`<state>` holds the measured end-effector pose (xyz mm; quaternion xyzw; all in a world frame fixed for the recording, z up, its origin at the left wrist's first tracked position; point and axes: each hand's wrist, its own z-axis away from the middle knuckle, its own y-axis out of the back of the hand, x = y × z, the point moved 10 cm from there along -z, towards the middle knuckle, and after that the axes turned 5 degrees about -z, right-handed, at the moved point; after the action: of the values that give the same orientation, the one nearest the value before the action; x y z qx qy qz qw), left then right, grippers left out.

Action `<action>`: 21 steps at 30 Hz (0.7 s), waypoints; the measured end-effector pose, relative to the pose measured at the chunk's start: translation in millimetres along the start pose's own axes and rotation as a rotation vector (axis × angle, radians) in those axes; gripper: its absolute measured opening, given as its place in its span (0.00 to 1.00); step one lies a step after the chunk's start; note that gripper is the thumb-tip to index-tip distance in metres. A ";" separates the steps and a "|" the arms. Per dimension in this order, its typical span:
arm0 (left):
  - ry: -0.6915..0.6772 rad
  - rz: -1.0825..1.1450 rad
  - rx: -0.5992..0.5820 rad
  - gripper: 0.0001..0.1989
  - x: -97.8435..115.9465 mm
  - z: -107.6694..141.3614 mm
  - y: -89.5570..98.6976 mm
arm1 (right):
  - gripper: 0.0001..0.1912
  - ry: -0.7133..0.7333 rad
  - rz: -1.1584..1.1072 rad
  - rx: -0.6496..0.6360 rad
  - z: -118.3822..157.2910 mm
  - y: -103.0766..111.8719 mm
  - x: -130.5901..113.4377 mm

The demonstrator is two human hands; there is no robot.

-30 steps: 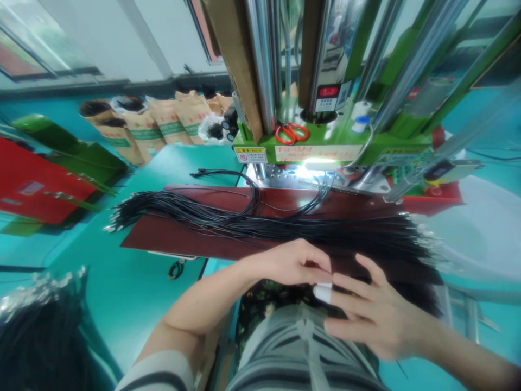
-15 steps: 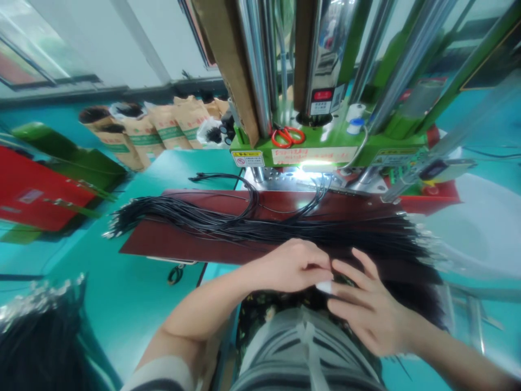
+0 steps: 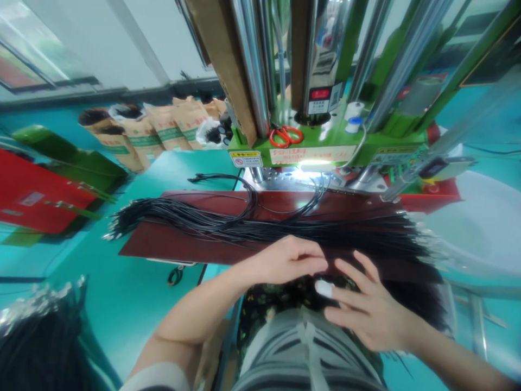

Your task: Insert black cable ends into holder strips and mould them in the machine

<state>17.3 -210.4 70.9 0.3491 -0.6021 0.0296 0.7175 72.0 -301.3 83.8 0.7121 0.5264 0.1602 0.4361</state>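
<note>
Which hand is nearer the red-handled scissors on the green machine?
Left. The left hand is almost straight below the scissors in view; the right hand is lower and farther to the right.

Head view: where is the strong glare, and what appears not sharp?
Head view: glare whites out the area under the green machine; head view, lower left: the dark bundle looks smeared; head view, right: the pale cable tips blur together.

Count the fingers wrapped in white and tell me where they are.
1: the white wrap is on a fingertip of the right hand, near the left hand. Some left fingers are hidden, so another wrap could be out of sight.
</note>
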 end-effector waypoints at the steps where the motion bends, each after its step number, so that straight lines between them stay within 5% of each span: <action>1: -0.031 -0.001 -0.033 0.15 1.5 1.4 -4.7 | 0.19 0.004 0.001 -0.009 0.2 -0.8 0.0; 6: -0.122 0.014 -0.050 0.14 7.6 9.7 -17.9 | 0.19 0.007 -0.003 -0.025 3.2 -2.7 3.0; 15: -0.400 -0.171 0.411 0.11 25.7 32.9 -14.7 | 0.18 -0.027 -0.043 0.019 2.1 5.6 2.9; 21: -0.592 -0.399 0.558 0.14 35.9 43.5 -19.6 | 0.21 -0.049 -0.089 0.032 2.9 7.1 3.8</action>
<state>-0.5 -262.1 94.9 0.6318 -0.6711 -0.0491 0.3847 79.8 -299.7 86.9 0.6985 0.5491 0.1149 0.4441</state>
